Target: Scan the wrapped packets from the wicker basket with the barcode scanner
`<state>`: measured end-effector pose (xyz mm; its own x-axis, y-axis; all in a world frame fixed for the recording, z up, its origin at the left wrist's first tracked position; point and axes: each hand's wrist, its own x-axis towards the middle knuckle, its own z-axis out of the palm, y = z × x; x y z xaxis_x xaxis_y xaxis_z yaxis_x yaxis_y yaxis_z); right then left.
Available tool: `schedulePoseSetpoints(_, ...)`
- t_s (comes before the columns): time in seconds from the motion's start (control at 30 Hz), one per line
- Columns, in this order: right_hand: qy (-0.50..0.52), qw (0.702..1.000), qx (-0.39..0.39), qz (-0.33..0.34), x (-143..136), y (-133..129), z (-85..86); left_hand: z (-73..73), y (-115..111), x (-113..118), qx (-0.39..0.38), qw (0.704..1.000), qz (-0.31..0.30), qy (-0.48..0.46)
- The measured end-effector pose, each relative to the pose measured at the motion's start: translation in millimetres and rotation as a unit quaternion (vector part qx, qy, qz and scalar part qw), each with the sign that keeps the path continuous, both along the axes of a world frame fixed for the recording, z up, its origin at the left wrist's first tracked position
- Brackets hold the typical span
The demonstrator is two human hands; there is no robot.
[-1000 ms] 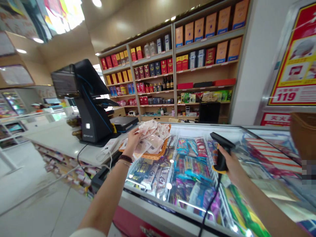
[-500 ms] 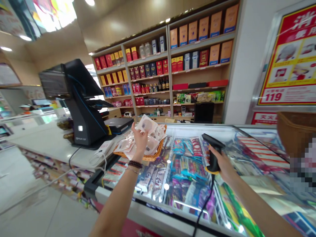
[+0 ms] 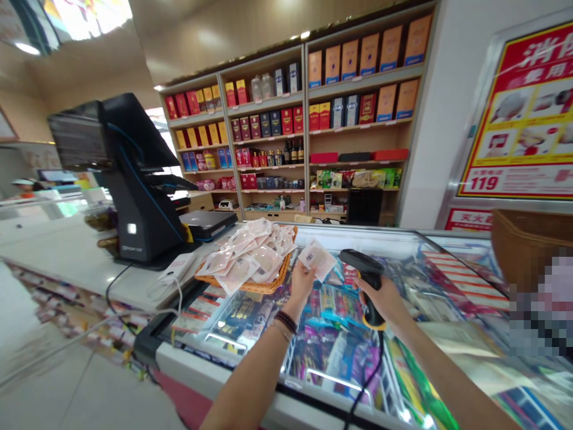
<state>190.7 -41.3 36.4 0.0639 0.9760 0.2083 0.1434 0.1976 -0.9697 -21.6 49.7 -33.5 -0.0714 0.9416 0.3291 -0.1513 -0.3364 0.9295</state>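
Observation:
My left hand (image 3: 302,283) pinches a small clear-and-white packet (image 3: 317,259) by its lower left corner, above the glass top of a freezer. A dark bracelet circles that wrist. My right hand (image 3: 385,297) is wrapped round the grip of a black barcode scanner (image 3: 363,269) with a yellow-edged base, its head turned toward the packet. A black cable (image 3: 369,377) hangs from the scanner. To the left of the packet, a wicker basket (image 3: 283,276) holds a heap of similar packets (image 3: 250,243).
The chest freezer (image 3: 215,369) shows wrapped ice creams under its glass. Left of it, a cash register (image 3: 142,197) and a dark flat device (image 3: 209,224) stand on a white counter (image 3: 49,239). A brown basket (image 3: 521,239) sits at right; shelves of boxes line the back wall.
My left hand has moved right, away from the basket, carrying one packet toward the scanner. The scanner in my right hand has shifted slightly left.

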Motion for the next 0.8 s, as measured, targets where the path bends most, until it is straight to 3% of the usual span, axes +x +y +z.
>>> schedulePoseSetpoints(0.13, -0.183, 0.981, 0.036, -0.053, -7.2, -1.0, -2.9, -6.0, -0.1, -1.9, -0.005, 0.999, -0.032, -0.020)
schedulePoseSetpoints(0.3, -0.292, 0.951, 0.073, -0.066, -16.3, -4.4, -5.8, -6.3, -0.2, -0.7, -0.006, 0.998, -0.036, -0.048)
schedulePoseSetpoints(0.8, -0.316, 0.945, 0.061, -0.065, -19.8, -5.0, -6.3, -17.8, 10.4, -0.7, -0.027, 0.997, -0.044, -0.049)
